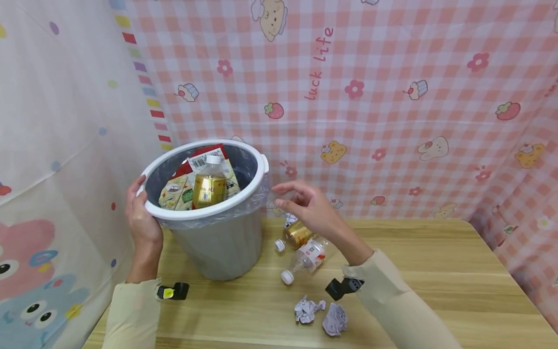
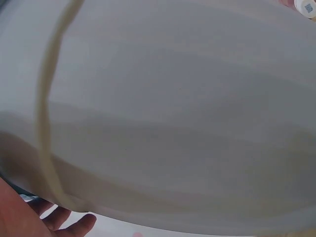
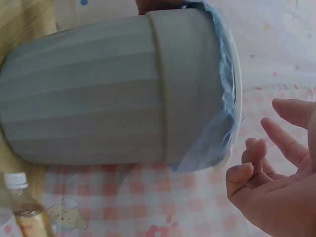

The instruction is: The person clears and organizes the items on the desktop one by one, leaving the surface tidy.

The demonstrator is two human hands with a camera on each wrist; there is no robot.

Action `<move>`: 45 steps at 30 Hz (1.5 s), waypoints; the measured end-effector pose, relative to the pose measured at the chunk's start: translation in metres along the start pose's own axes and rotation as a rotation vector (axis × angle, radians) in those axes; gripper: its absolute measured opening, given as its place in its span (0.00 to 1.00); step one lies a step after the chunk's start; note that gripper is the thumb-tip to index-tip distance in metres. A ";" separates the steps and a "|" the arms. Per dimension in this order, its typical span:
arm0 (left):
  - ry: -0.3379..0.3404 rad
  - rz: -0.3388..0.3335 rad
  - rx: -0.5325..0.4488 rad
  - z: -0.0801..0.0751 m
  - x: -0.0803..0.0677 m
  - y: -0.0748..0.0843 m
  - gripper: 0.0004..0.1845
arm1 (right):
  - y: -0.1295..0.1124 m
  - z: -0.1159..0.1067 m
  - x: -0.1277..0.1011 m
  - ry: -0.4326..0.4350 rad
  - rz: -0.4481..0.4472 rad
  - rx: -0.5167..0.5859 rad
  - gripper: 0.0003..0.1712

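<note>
Nearest, two crumpled balls of greyish paper (image 1: pixel 321 315) lay on the light wooden table (image 1: pixel 436 271), not yet picked up. Just beyond them a clear plastic bottle with a white cap and red-and-white label (image 1: pixel 305 259) lay on its side, and touching or nearly touching it was a second bottle with a gold label (image 1: pixel 295 235), partly hidden under the right hand (image 1: pixel 307 208). That hand hovered above the two bottles, just beside the bin, its fingers loosely spread and only slightly bent, with nothing in them.

The grey ribbed plastic waste bin with a white rim and a thin plastic liner (image 1: pixel 218 237) stood tilted toward the person at the table's left rear. The left hand (image 1: pixel 141 218) gripped its rim on the near-left side, fingers hooked over the edge, thumb outside. Inside already lay a gold-labelled bottle with a white cap (image 1: pixel 209 186) and some printed paper cartons or packets (image 1: pixel 176 194); I could not tell exactly how many.

So the clearing looked roughly half done: some rubbish was in the bin, while two bottles and both paper balls remained on the table. Behind hung a pink checked cartoon-print cloth (image 1: pixel 392 97).
</note>
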State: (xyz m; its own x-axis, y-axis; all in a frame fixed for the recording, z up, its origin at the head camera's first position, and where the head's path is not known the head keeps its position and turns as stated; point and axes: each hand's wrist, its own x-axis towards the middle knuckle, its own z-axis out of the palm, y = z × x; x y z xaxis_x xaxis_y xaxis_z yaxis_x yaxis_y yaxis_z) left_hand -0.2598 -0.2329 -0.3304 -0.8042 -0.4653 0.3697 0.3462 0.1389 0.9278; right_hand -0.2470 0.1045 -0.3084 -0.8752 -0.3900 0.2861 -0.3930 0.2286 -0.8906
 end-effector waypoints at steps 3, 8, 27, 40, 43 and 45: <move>0.001 -0.005 0.009 0.000 0.000 0.000 0.25 | 0.007 -0.004 -0.010 -0.011 -0.002 -0.010 0.17; -0.003 -0.011 0.005 0.000 -0.001 0.000 0.25 | 0.021 -0.011 -0.028 -0.021 0.005 -0.011 0.16; -0.009 -0.005 -0.022 -0.001 0.000 0.001 0.25 | 0.070 -0.027 -0.084 -0.074 0.062 -0.033 0.15; 0.006 0.004 0.011 0.000 -0.002 0.002 0.25 | 0.099 -0.038 -0.119 -0.151 0.156 -0.080 0.16; 0.008 0.002 0.013 0.000 -0.002 0.002 0.25 | 0.106 -0.038 -0.126 -0.173 0.162 -0.068 0.17; 0.010 0.001 0.013 0.001 -0.001 0.002 0.25 | 0.110 -0.039 -0.130 -0.183 0.153 -0.055 0.17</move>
State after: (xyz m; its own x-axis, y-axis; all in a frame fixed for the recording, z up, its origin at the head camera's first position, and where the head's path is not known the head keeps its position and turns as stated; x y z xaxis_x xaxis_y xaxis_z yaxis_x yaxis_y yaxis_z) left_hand -0.2584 -0.2314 -0.3292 -0.7991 -0.4736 0.3704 0.3407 0.1510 0.9280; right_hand -0.1876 0.2151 -0.4299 -0.8620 -0.5013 0.0755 -0.2787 0.3442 -0.8966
